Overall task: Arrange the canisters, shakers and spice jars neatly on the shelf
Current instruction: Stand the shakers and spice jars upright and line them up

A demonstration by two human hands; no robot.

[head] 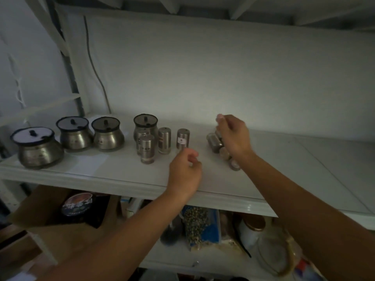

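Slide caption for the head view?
Left hand and right hand above a white shelf of lidded canisters, upright shakers and spice jars.

Dim, grainy view; soft light pools mid-shelf (223, 185), corners dark, edges bowed, hands slightly blurred.

Canisters (75, 134) stand at nine o'clock on the shelf (121, 175). Shakers (164, 140) stand centre; the right hand (233, 136) hovers over spice jars (214, 141).

Cardboard box (38, 218) and blue packet (211, 230) below.
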